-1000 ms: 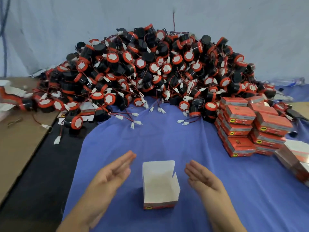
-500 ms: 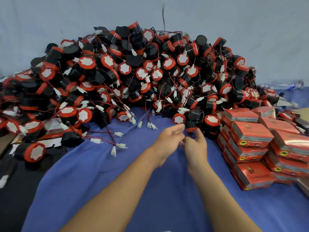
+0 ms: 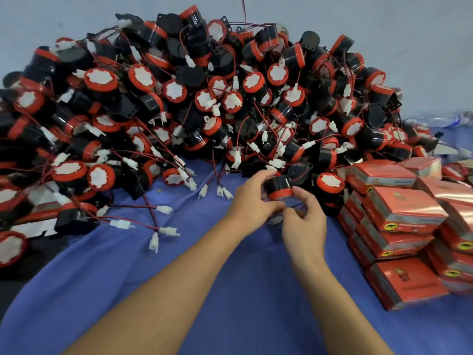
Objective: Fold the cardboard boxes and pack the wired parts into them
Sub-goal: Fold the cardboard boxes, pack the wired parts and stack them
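Observation:
A big heap of wired parts (image 3: 204,103), black cylinders with red caps, red wires and white plugs, covers the back of the blue cloth (image 3: 179,252). At the heap's front edge both hands are on one wired part (image 3: 278,188), black with a red rim. My left hand (image 3: 252,198) grips it from the left with thumb and fingers. My right hand (image 3: 304,221) touches its underside and pinches its thin wire near a white plug. The folded open box is out of view.
A stack of closed red boxes (image 3: 404,208) stands right of my hands, close to my right wrist. Loose plugs on wires (image 3: 163,231) trail over the cloth at left. A grey sheet hangs behind the heap.
The view moved forward from the open white box to the heap. Both hands reached out from beside the box and took hold of one part at the heap's front edge.

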{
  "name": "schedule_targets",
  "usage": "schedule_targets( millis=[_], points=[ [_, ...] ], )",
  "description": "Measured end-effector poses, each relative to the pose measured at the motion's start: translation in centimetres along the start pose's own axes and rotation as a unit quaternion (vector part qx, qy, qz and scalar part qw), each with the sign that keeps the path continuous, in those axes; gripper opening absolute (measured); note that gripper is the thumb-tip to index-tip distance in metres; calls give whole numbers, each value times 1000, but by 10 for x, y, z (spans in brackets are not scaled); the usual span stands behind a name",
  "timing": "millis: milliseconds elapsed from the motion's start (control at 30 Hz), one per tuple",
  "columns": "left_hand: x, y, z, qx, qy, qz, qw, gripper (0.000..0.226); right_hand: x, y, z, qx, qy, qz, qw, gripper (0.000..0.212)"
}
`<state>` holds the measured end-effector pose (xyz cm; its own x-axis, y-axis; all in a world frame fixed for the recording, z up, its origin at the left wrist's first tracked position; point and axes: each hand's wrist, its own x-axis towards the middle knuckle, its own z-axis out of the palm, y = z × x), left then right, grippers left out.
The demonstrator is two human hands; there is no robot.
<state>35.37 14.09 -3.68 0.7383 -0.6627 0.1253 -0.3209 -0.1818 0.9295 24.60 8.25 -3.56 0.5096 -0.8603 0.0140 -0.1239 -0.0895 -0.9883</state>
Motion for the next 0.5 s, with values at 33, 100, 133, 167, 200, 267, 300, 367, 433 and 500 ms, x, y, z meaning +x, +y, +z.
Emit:
schedule_targets(
  millis=[33,100,133,167,200,267,300,367,433,500],
  points=[
    [-11,5,-7,6,9,26,1000,69,-10,-6,-5,2,-10,-22,1000,47],
    [-33,19,-19,30,28,72,997,74,-33,-23,-14,1,-31,-66,997,48],
    [-46,28,-23,55,40,92,993,78,-45,-31,-18,5,-47,-85,995,48],
    [-58,37,-28,85,50,113,989,79,-59,-39,-22,18,-64,-101,993,48],
    [-71,47,-34,110,59,133,983,77,-72,-47,-27,42,-81,-111,990,46],
    [-97,65,-47,126,72,158,977,69,-95,-60,-38,112,-112,-97,983,38],
    [-112,74,-55,123,78,162,976,65,-105,-67,-44,159,-125,-68,977,31],
    [-143,89,-69,122,98,154,976,61,-122,-82,-57,255,-146,23,956,14],
    [-173,103,-79,141,118,144,972,59,-132,-96,-68,316,-155,110,930,13],
    [-201,117,-84,162,134,131,969,57,-143,-107,-77,338,-156,166,913,16]
  ],
)
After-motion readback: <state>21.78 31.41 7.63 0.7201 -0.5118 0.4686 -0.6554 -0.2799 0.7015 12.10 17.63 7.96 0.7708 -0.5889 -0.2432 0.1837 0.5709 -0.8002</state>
